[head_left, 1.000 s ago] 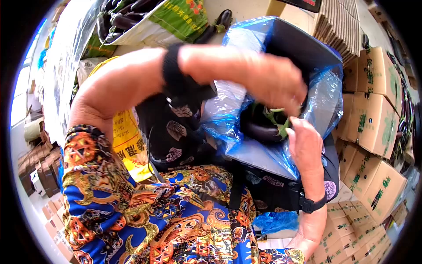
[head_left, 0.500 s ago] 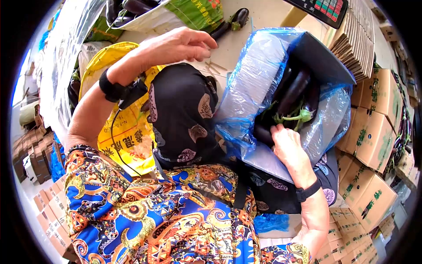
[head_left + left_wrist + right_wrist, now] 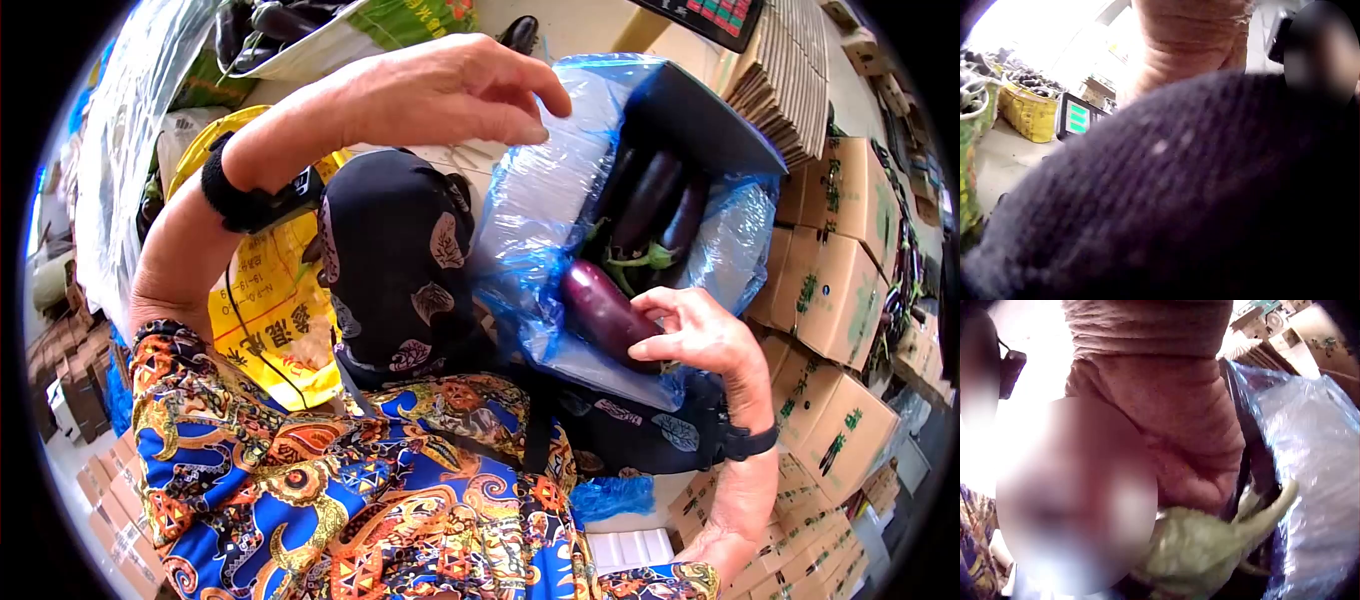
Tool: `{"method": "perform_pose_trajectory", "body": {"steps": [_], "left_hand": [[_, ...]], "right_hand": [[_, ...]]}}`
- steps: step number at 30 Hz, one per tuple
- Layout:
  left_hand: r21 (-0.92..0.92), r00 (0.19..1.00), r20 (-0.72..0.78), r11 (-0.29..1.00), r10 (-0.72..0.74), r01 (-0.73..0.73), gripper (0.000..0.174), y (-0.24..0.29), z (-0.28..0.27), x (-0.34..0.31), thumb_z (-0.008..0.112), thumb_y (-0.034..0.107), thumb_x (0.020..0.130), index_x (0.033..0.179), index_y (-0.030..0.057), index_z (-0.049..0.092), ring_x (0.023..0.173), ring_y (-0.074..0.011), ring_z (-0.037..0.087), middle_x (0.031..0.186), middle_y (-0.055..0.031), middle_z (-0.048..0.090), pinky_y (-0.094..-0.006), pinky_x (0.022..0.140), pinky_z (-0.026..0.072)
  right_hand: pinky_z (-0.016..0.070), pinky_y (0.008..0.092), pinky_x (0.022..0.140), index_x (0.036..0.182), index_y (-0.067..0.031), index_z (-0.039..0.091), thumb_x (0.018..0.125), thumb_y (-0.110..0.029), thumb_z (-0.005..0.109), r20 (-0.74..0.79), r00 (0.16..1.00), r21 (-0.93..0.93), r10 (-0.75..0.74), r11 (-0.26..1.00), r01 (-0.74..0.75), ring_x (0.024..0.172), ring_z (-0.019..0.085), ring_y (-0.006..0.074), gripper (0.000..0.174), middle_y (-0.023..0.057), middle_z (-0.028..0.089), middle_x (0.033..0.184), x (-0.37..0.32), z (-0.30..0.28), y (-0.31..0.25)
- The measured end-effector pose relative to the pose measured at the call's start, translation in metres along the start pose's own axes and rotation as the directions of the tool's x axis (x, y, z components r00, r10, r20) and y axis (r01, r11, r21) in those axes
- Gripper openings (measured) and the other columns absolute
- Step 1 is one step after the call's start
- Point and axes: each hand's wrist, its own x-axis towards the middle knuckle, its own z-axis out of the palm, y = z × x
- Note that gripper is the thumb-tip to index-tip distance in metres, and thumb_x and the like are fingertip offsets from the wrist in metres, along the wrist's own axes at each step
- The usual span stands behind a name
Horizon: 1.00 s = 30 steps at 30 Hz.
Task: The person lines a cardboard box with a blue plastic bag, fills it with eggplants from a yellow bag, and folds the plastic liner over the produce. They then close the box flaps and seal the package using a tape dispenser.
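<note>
Stacked brown cartons [image 3: 840, 290] with green print too small to read crowd the floor right of the right hand [image 3: 700, 335]. That hand grips a purple eggplant [image 3: 605, 312] by its stem end, fingers and thumb curled round it, at the near lip of a box [image 3: 700, 115] lined with blue plastic [image 3: 545, 210]. More eggplants lie inside beyond it. The left hand [image 3: 450, 90] hangs above the liner, fingers loosely bent, holding nothing. Below its wrist, a yellow sack [image 3: 275, 310] bears red characters, illegible.
</note>
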Motion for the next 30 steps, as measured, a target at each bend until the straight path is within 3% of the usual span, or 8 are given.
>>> {"method": "perform_pose_trajectory", "body": {"steps": [3, 8, 10, 14, 18, 24, 27, 30], "left_hand": [[0.066, 0.994, 0.105, 0.998, 0.004, -0.011, 0.035, 0.030, 0.008, 0.001, 0.063, 0.022, 0.096, 0.125, 0.0029, 0.060, 0.092, -0.0140, 0.066, 0.099, -0.0083, 0.070, -0.0295, 0.084, 0.0528], [-0.184, 0.936, 0.309, 0.955, -0.169, 0.233, 0.057, 0.075, 0.018, 0.014, 0.067, 0.033, 0.094, 0.136, -0.0028, 0.051, 0.097, -0.0162, 0.065, 0.107, -0.0111, 0.070, -0.0296, 0.088, 0.0522], [-0.395, 0.958, 0.286, 0.910, -0.008, 0.126, 0.074, 0.065, 0.046, 0.037, 0.070, 0.042, 0.091, 0.141, -0.0055, 0.043, 0.112, -0.0189, 0.060, 0.122, -0.0152, 0.064, -0.0312, 0.099, 0.0466], [-0.462, 0.996, 0.036, 0.885, 0.084, -0.058, 0.075, 0.072, 0.081, 0.073, 0.075, 0.052, 0.078, 0.118, -0.0081, 0.058, 0.087, -0.0218, 0.061, 0.095, -0.0134, 0.065, -0.0345, 0.080, 0.0486], [-0.437, 0.999, 0.036, 0.899, -0.009, 0.024, 0.071, 0.054, 0.078, 0.085, 0.075, 0.045, 0.071, 0.117, -0.0075, 0.059, 0.089, -0.0215, 0.062, 0.095, -0.0143, 0.066, -0.0325, 0.082, 0.0485], [0.107, 0.977, 0.165, 0.982, 0.136, -0.155, 0.064, 0.065, 0.063, 0.089, 0.076, 0.021, 0.071, 0.128, 0.0040, 0.054, 0.094, -0.0253, 0.066, 0.103, -0.0151, 0.068, -0.0344, 0.085, 0.0507], [0.493, 0.854, 0.195, 0.705, 0.482, -0.510, 0.060, 0.053, 0.068, 0.089, 0.069, 0.010, 0.063, 0.122, 0.0037, 0.057, 0.101, -0.0342, 0.061, 0.102, -0.0150, 0.063, -0.0444, 0.089, 0.0475], [0.624, 0.890, 0.342, 0.635, 0.301, -0.455, 0.050, 0.046, 0.089, 0.079, 0.070, 0.008, 0.061, 0.109, 0.0029, 0.056, 0.098, -0.0339, 0.057, 0.097, -0.0132, 0.059, -0.0463, 0.087, 0.0469]], "right_hand": [[0.0512, 0.0262, 0.072, 0.125, 0.0036, 0.059, 0.075, -0.012, 0.080, 0.048, 0.999, 0.442, -0.020, 0.897, -0.003, 0.085, 0.062, 0.0102, 0.056, 0.0073, 0.070, 0.104, -0.032, -0.009, -0.002], [0.0499, 0.0322, 0.099, 0.131, 0.0112, 0.049, 0.079, -0.013, 0.077, -0.409, 0.890, 0.620, -0.202, 0.655, 0.433, 0.109, 0.064, 0.0196, 0.064, 0.0159, 0.064, 0.120, -0.073, 0.003, -0.007], [0.0500, 0.0250, 0.085, 0.134, 0.0062, 0.048, 0.083, -0.021, 0.077, -0.576, 0.786, 0.588, -0.224, 0.555, 0.588, 0.102, 0.063, 0.0143, 0.065, 0.0127, 0.064, 0.119, -0.066, 0.016, -0.028], [0.0412, 0.0213, 0.064, 0.128, -0.0048, 0.053, 0.093, -0.013, 0.067, -0.680, 0.704, 0.480, -0.206, 0.601, 0.639, 0.073, 0.048, 0.0055, 0.039, -0.0012, 0.061, 0.098, -0.035, 0.026, -0.038], [0.0472, 0.0256, 0.060, 0.115, -0.0011, 0.065, 0.084, -0.014, 0.077, -0.705, 0.706, 0.192, -0.070, 0.939, 0.286, 0.064, 0.053, 0.0070, 0.035, 0.0023, 0.062, 0.087, -0.024, 0.031, -0.012], [0.0561, 0.0411, 0.072, 0.098, -0.0022, 0.068, 0.083, -0.015, 0.072, -0.583, 0.680, -0.548, -0.444, 0.833, 0.075, 0.080, 0.069, 0.0362, 0.021, 0.0214, 0.070, 0.098, -0.001, 0.040, 0.028], [0.0556, 0.0452, 0.073, 0.093, -0.0031, 0.067, 0.083, -0.015, 0.071, -0.730, 0.651, -0.391, -0.206, 0.908, -0.151, 0.085, 0.068, 0.0385, 0.016, 0.0217, 0.070, 0.095, -0.011, 0.032, 0.028], [0.0537, 0.0467, 0.074, 0.092, -0.0040, 0.067, 0.090, -0.019, 0.061, -0.723, 0.636, -0.448, -0.271, 0.884, -0.132, 0.083, 0.068, 0.0386, 0.016, 0.0193, 0.069, 0.085, -0.018, 0.013, 0.041]]}}
